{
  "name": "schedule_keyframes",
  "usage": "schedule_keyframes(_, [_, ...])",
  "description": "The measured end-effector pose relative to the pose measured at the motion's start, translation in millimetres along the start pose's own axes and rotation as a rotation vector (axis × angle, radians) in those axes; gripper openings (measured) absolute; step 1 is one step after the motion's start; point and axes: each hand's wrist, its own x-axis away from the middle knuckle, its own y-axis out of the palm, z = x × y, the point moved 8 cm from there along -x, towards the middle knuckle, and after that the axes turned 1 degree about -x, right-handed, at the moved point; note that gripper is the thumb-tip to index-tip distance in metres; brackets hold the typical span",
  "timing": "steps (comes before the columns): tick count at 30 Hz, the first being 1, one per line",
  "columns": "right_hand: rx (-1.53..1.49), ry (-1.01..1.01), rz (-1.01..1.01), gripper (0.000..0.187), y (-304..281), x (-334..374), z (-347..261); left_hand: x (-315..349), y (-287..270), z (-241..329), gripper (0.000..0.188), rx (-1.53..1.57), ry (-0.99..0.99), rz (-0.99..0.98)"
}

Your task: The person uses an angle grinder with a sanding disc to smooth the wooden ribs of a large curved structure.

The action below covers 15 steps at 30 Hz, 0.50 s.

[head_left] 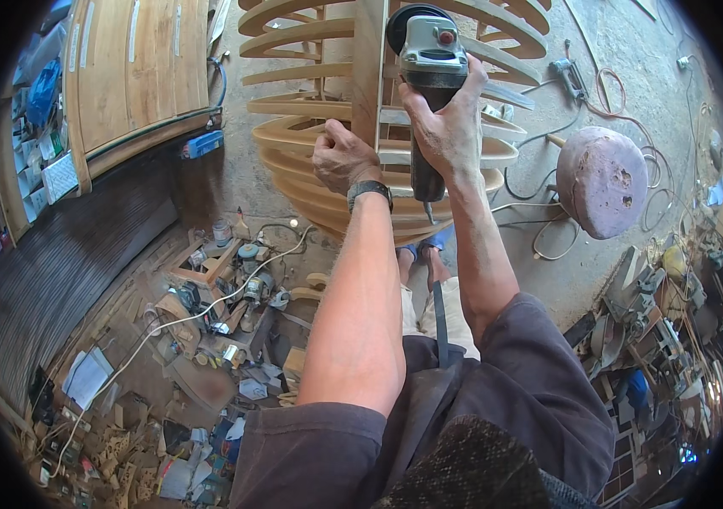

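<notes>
My right hand [448,127] is wrapped around the body of a grey and black angle grinder [429,59], whose black disc guard sits against the upright wooden spine [368,59] of a slatted wooden frame [293,127]. My left hand [343,157], with a dark watch on its wrist, grips the edge of one of the curved wooden ribs just left of the spine. The grinder's cord hangs down from its tail between my arms. The disc itself is hidden behind the guard and the wood.
A round purple stool seat [603,180] stands to the right amid looping cables [616,93]. Power tools, wood offcuts and a white cord [209,305] litter the floor at left. Curved wooden panels [136,68] lean at the upper left. Scrap is piled at right [658,322].
</notes>
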Motion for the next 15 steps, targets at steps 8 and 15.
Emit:
schedule_keyframes(8, [-0.007,-0.002,0.01,0.076,1.6,-0.7,3.3,0.2,-0.8,-1.5,0.052,-0.004,-0.002,0.022])
schedule_keyframes(15, [-0.003,0.057,-0.002,0.077,2.1,-4.0,-0.2,-2.9,0.9,-1.4,0.051,0.009,0.014,0.011])
